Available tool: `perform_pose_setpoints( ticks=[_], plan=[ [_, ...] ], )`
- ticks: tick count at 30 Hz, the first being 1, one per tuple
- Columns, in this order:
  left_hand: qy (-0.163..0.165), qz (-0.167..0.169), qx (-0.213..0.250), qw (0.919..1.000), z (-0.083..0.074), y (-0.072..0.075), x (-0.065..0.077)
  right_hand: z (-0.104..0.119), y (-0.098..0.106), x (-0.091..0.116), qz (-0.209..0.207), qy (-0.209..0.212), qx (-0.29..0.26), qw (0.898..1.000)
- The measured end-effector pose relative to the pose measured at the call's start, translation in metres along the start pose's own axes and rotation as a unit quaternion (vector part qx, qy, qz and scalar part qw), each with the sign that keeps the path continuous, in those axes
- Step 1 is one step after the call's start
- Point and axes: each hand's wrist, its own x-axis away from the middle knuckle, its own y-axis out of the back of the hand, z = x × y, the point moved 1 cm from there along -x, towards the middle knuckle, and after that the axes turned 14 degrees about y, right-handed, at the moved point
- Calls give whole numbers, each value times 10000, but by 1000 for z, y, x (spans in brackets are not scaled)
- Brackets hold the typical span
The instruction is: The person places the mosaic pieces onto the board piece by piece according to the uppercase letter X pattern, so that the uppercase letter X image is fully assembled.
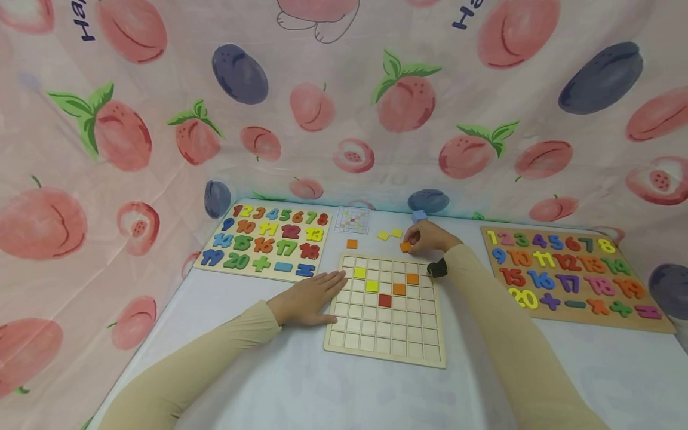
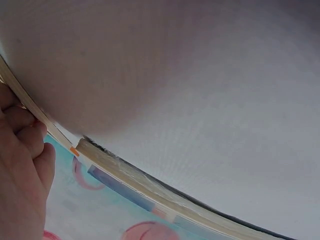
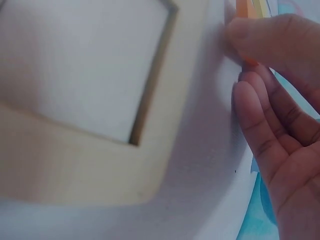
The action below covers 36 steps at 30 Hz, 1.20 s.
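My left hand [image 1: 309, 298] rests on the left edge of a wooden grid board [image 1: 384, 357], its fingers extended. Beyond the board's far right corner, my right hand [image 1: 426, 237] pinches an orange square tile [image 1: 405, 246] between thumb and fingers, low over the table. The right wrist view shows the thumb on that orange tile [image 3: 245, 10]. In the grid's cells sit two yellow tiles [image 1: 372, 286], one red tile [image 1: 384, 300] and two orange tiles [image 1: 399, 289], forming a V. In the left wrist view, the left fingers [image 2: 32, 137] touch the board's edge.
Behind the board lie a loose orange tile [image 1: 352, 244], two yellow tiles [image 1: 383, 235], blue tiles [image 1: 419, 216] and a printed pattern card [image 1: 352, 221]. Number puzzle boards lie left [image 1: 258, 245] and right [image 1: 580, 280]. A fruit-print cloth [image 1: 344, 119] hangs behind the white table [image 1: 322, 388].
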Motion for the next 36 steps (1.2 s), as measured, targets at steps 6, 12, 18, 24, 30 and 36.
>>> perform_pose_setpoints(
  ticks=[6, 12, 18, 24, 30, 36],
  plan=[
    [10, 17, -11, 10000, 0, 0, 0, -2, 0, 0, -47, 106, 32, 9999],
    [-35, 0, 28, 10000, -1, -1, 0, -4, 0, 2, -13, 126, 217, 9997],
    [-12, 1, 30, 10000, -1, -2, 0, -3, 2, 7, -97, 74, 340, 9993],
    [13, -4, 67, 10000, -1, -2, 1, 10, 5, 13, -367, 144, 280, 9988],
    [26, 5, 68, 10000, -1, 1, 2, 23, 4, 20, -508, 208, 148, 9984],
    [20, -5, 71, 10000, 0, 1, 1, 41, 0, 31, -673, 509, -17, 9964]
  ],
)
